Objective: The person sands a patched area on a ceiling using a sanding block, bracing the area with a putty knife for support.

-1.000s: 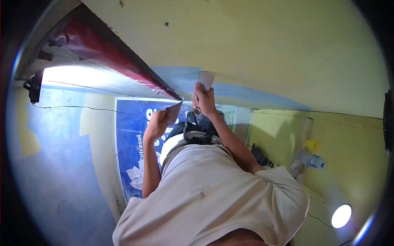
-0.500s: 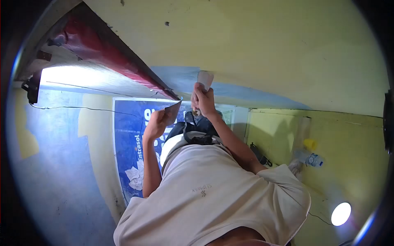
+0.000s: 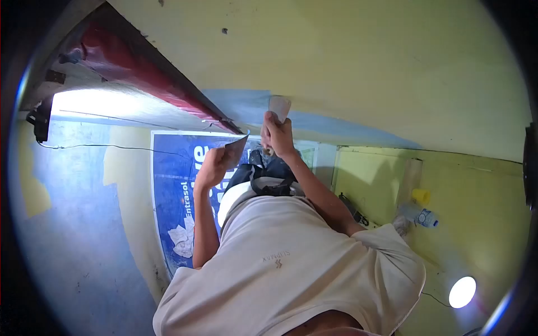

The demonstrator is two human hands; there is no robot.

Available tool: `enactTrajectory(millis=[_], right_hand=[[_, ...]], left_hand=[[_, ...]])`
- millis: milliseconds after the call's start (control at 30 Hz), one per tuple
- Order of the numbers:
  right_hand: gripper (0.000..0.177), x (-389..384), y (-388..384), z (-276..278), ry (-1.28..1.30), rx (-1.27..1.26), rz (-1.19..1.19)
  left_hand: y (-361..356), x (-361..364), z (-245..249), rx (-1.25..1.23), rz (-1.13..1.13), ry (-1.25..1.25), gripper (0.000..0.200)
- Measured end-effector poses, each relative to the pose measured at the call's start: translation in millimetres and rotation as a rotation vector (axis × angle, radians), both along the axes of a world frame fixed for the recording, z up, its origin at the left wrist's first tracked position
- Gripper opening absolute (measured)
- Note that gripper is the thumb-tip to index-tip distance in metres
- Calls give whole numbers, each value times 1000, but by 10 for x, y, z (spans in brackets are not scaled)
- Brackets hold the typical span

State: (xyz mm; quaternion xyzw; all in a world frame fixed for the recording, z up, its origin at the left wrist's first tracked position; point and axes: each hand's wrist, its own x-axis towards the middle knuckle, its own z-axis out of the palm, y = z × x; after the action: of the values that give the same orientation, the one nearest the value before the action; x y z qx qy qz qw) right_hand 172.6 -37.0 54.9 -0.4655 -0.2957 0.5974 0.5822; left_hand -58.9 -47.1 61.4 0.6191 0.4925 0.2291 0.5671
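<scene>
My left hand is closed on a thin, dark flat piece, its pointed corner near the lower end of the red strip. To its right, my right hand grips a pale flat blade that lies at the yellow wall, by the edge of a blue patch. The two hands are apart. Whether the blade touches the wall cannot be made out.
A red covered strip runs diagonally at upper left, near a bright lamp with a wire. Below is a blue printed banner. At right are a plastic bottle, a yellow object and a round light.
The surroundings have shifted slightly left in view. Both hands keep their hold on the flat pieces and have barely moved.
</scene>
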Motion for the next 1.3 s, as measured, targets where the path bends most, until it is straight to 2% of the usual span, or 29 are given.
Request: enactTrajectory(millis=[67, 167, 200, 300, 333, 367, 433, 467, 567, 733, 767, 800, 867, 967, 1000, 1033, 1100, 1233, 1300], right_hand=[[62, 44, 15, -119, -33, 5, 2], [63, 18, -25, -88, -31, -2, 14], [63, 12, 7, -51, -39, 10, 14], [63, 21, 32, -18, -65, 25, 3], [63, 32, 23, -82, -74, 21, 5], [62, 43, 11, -146, -82, 17, 8], [61, 8, 17, 64, -12, 19, 25], [61, -8, 2, 126, 23, 15, 33], [58, 7, 40, 3, -20, -20, 7], [58, -4, 10, 186, 3, 6, 17], [58, -7, 29, 214, -20, 17, -2], [60, -14, 51, 153, -85, -21, -29], [60, 30, 75, 72, -52, -26, 32], [60, 2, -6, 231, -17, -33, 60], [60, 3, -7, 221, -26, -24, 45], [60, 8, 24, 215, -36, -7, 28], [60, 10, -4, 82, -23, -46, 40], [59, 22, -6, 233, -20, -42, 79], [57, 24, -1, 178, -56, -45, 84]], left_hand=[[16, -52, -137, 0, -10, 59, 33], [15, 49, 190, 23, -1, 28, 34], [40, 34, 130, -6, -12, -16, 33], [20, -6, 127, -10, -26, 87, 32], [14, 19, 103, -20, 3, -18, 32], [16, 21, 91, 1, -7, -1, 32], [33, 49, 160, 38, -23, 33, 33], [18, -52, -141, 1, -21, -18, 31], [-1, 23, 87, 74, -26, -13, 29], [0, 50, 148, 10, -14, -10, 25], [20, 35, 191, 31, -46, 107, 25], [-10, 19, 112, 16, -10, 49, 26], [28, 43, -28, 19, 20, -17, 26], [43, 54, -100, 33, 22, -36, 27], [48, 97, 98, 37, 8, 43, 29], [73, 69, 14, 66, -7, 86, 30], [52, 115, -42, 40, 41, -85, 30], [82, 113, -92, 8, 33, -15, 25], [77, 62, -305, 12, 24, -111, 26]])
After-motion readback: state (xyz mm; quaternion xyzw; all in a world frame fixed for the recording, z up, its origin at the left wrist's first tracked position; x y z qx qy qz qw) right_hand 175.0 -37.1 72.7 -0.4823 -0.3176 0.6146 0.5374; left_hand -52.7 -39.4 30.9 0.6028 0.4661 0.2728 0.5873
